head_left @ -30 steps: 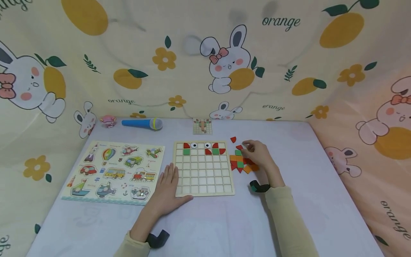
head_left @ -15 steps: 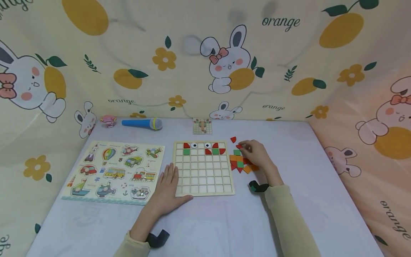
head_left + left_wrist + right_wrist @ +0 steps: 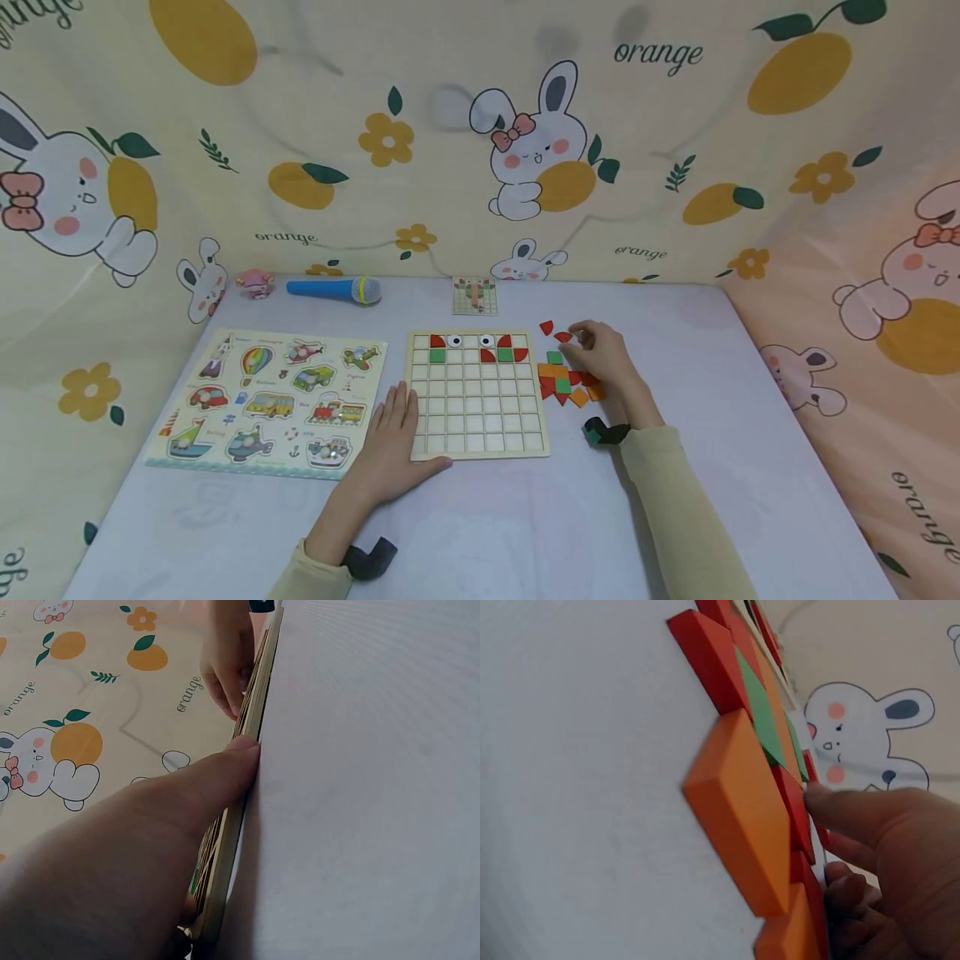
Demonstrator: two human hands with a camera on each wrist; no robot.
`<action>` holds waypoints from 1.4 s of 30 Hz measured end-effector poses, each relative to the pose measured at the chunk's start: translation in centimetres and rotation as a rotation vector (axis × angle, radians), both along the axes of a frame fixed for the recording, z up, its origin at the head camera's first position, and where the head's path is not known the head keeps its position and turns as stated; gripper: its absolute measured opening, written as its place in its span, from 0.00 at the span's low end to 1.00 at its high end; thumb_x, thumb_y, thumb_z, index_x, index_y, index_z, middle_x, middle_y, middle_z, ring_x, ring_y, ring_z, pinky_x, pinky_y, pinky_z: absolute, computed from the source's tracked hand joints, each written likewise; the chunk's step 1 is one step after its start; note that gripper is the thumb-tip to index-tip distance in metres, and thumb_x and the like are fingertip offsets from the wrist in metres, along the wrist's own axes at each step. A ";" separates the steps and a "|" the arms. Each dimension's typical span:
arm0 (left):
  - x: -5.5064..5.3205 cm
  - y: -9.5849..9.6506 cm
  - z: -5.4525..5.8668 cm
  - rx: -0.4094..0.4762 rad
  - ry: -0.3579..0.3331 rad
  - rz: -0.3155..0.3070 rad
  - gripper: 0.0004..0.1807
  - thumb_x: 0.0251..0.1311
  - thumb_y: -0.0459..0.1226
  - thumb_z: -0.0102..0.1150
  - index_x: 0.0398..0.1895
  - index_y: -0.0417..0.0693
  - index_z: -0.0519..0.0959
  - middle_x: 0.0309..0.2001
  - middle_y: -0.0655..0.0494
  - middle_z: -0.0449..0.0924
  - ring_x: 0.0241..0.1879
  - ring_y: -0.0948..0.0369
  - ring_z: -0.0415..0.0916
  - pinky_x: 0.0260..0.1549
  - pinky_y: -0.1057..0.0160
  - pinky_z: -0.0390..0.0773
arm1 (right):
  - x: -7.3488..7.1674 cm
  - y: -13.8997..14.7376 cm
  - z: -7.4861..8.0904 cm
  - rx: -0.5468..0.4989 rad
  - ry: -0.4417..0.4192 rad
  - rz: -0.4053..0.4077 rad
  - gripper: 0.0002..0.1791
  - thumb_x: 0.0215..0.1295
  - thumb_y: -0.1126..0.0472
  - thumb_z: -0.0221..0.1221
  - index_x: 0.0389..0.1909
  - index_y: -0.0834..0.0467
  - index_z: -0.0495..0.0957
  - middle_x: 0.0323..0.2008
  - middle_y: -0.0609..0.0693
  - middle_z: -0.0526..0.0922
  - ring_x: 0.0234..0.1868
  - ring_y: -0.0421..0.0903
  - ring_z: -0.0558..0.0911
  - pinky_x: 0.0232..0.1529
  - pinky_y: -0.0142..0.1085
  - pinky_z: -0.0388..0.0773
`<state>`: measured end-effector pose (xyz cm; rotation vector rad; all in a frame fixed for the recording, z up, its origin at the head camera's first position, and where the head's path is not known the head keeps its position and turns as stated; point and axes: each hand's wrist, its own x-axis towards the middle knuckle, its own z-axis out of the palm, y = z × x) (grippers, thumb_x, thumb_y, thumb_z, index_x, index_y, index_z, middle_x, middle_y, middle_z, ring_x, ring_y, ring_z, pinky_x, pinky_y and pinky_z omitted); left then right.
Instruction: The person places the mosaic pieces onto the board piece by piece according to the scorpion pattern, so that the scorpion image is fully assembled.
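Note:
My left hand (image 3: 386, 437) lies with straight fingers along the left edge of a wooden grid board (image 3: 478, 417), its thumb on the near edge. The board's top rows carry red quarter-round pieces, green squares and two eye pieces (image 3: 487, 341). Beside the board's right edge, my right hand (image 3: 603, 354) hovers over the loose pieces with thumb and forefinger apart. A red rounded piece (image 3: 563, 337) lies just left of its fingertips. Another red piece (image 3: 547, 327) lies farther left. In the right wrist view, the thumb is near red pieces, with an orange piece (image 3: 742, 817) in front.
A vehicle picture puzzle (image 3: 266, 404) lies left of the board. Behind stand a small pattern card (image 3: 474, 297), a blue toy microphone (image 3: 330, 290) and a pink figurine (image 3: 256, 283). Green, orange and red pieces cluster under and beside the right hand, including a green square (image 3: 554, 357).
The right hand's fingertips came to the red rounded piece, then drew slightly back to the right. That piece now shows more fully beside them. The left hand has stayed on the board.

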<state>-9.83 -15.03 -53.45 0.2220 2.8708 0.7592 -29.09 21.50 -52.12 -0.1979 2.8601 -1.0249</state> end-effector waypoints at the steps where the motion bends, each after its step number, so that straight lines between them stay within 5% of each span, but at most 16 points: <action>1: 0.0 0.0 0.0 0.006 0.009 0.001 0.68 0.58 0.66 0.69 0.84 0.30 0.48 0.86 0.36 0.35 0.86 0.41 0.29 0.82 0.39 0.39 | 0.0 0.0 0.0 0.009 0.001 -0.001 0.25 0.73 0.52 0.67 0.64 0.60 0.79 0.46 0.58 0.78 0.48 0.54 0.75 0.45 0.40 0.78; 13: 0.0 0.0 0.0 0.011 0.049 0.003 0.66 0.58 0.66 0.69 0.83 0.29 0.51 0.85 0.34 0.39 0.85 0.40 0.32 0.81 0.37 0.42 | -0.2 -0.1 0.1 0.020 0.028 0.023 0.21 0.78 0.58 0.59 0.67 0.60 0.79 0.47 0.60 0.79 0.47 0.55 0.74 0.44 0.42 0.78; 25: -0.1 0.0 0.0 0.012 0.029 0.005 0.67 0.59 0.67 0.68 0.83 0.30 0.49 0.86 0.35 0.36 0.86 0.41 0.30 0.82 0.38 0.41 | -0.1 -1.2 0.0 -0.002 0.039 -0.065 0.26 0.73 0.50 0.66 0.61 0.65 0.77 0.52 0.64 0.77 0.53 0.58 0.74 0.56 0.50 0.79; 31: -0.2 0.0 0.2 -0.005 0.001 0.002 0.68 0.59 0.68 0.67 0.84 0.31 0.45 0.86 0.37 0.32 0.86 0.43 0.26 0.82 0.40 0.37 | -0.6 -1.0 0.2 0.030 0.013 -0.016 0.26 0.77 0.52 0.61 0.69 0.60 0.76 0.56 0.65 0.78 0.55 0.60 0.74 0.60 0.55 0.80; 42: -0.2 0.1 0.2 -0.009 0.011 0.004 0.68 0.59 0.67 0.68 0.84 0.31 0.47 0.86 0.36 0.34 0.86 0.43 0.27 0.82 0.40 0.39 | -0.3 -0.5 0.1 0.025 0.012 0.030 0.21 0.78 0.54 0.62 0.65 0.58 0.81 0.50 0.60 0.79 0.51 0.56 0.75 0.54 0.46 0.80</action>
